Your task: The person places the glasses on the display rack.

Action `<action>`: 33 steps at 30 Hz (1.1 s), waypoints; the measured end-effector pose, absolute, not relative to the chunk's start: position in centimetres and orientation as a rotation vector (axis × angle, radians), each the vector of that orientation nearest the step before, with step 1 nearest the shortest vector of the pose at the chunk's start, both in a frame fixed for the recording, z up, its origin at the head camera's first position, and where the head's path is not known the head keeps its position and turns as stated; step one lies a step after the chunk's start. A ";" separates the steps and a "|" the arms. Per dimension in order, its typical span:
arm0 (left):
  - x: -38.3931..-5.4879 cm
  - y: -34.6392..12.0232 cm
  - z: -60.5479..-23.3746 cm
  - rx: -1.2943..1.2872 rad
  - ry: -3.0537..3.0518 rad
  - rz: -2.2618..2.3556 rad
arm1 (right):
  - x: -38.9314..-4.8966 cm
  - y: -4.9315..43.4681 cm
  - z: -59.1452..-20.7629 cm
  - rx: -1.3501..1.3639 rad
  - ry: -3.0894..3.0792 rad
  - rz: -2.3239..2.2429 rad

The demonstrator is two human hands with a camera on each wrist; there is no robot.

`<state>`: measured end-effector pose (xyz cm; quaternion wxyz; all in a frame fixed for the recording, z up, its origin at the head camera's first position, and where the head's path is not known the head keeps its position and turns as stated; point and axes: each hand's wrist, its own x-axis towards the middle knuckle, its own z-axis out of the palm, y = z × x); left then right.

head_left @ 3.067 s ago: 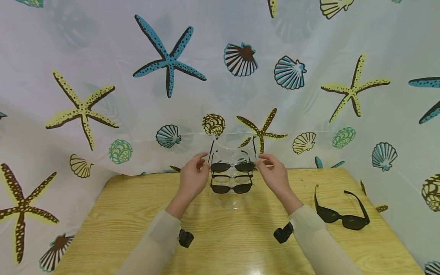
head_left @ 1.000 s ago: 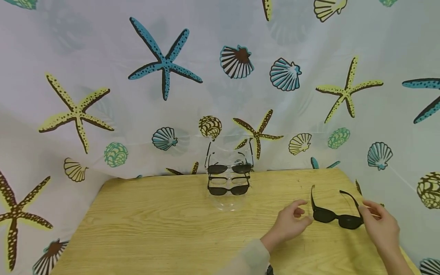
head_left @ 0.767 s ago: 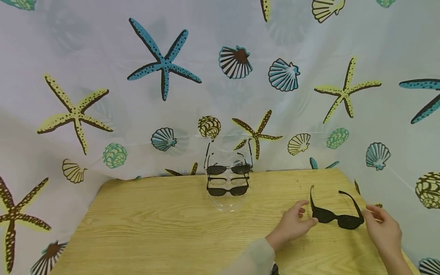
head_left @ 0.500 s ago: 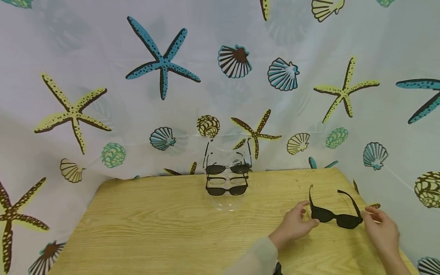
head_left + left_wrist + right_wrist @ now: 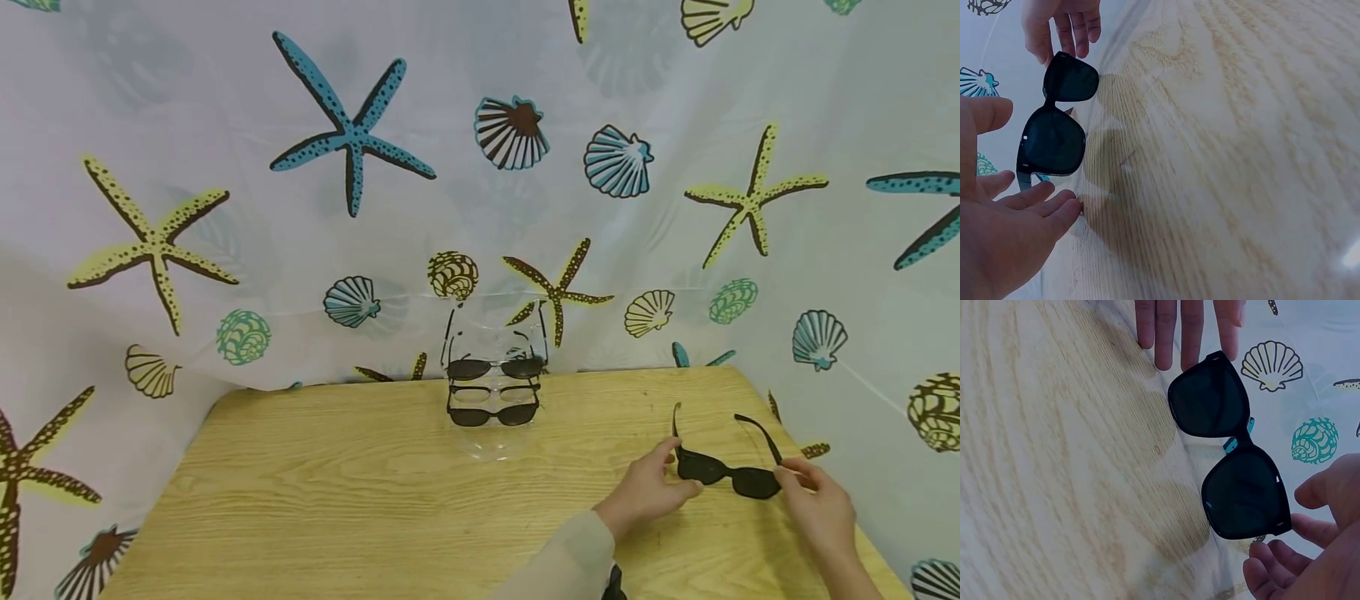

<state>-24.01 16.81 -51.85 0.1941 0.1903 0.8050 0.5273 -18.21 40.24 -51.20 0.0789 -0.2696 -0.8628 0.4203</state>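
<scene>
Black sunglasses with dark lenses stand on the right part of the wooden table, temples unfolded toward the back. My left hand is at their left end, fingertips beside the hinge and thumb in front of the lens. At the opposite end, my right hand has thumb and index finger right at the frame's corner. In the right wrist view a gap shows between the right thumb and the frame. The left fingers extend under the hinge in the left wrist view, fairly straight.
A clear display stand at the table's back middle carries upper sunglasses, thin-framed glasses and lower sunglasses. Behind the wooden table hangs a white curtain printed with starfish and shells.
Both hands have left the display stand and gone right to the black sunglasses. Over the last second they have closed in on its two ends; the sunglasses look unmoved.
</scene>
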 end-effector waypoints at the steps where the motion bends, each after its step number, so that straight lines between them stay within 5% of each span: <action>1: -24.0 16.9 -51.8 0.538 2.260 1.465 | -18.2 40.3 -51.3 -0.806 -2.583 1.260; 33: -24.1 16.7 -51.8 0.347 2.290 1.855 | -17.8 39.0 -50.9 -0.768 -2.523 1.305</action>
